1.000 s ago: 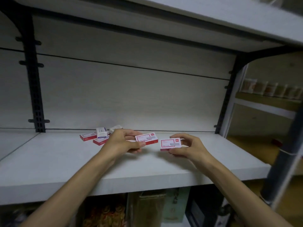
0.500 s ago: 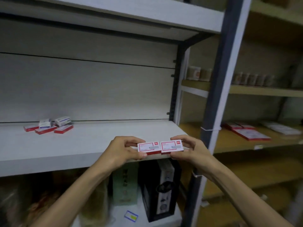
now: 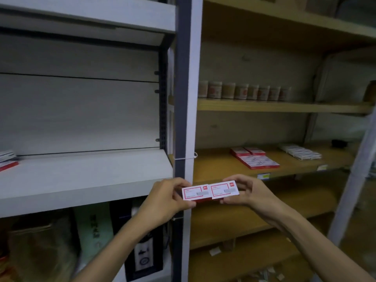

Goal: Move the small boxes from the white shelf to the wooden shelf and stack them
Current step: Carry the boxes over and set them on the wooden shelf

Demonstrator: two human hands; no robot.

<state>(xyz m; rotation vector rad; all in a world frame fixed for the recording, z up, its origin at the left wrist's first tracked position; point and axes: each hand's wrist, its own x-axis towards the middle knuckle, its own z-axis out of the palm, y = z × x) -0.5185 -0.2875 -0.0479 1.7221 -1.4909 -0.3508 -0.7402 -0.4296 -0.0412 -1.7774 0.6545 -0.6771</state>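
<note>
Red-and-white boxes, left box [image 3: 195, 192] and right box [image 3: 224, 189], have left the white shelf [image 3: 85, 176], now touching before its post [image 3: 186, 119]. Left hand [image 3: 164, 198] and right hand [image 3: 247, 192] pinch one each; the wooden shelf [image 3: 213, 167] lies open near its front edge.

1. A row of small jars [image 3: 243, 90] stands on an upper wooden board.
2. A dark bottle box [image 3: 143, 249] and a pale green carton [image 3: 94, 226] stand under the white board.
3. A grey upright post [image 3: 184, 98] separates the two units.
4. Paper scraps [image 3: 264, 273] lie low at right.
</note>
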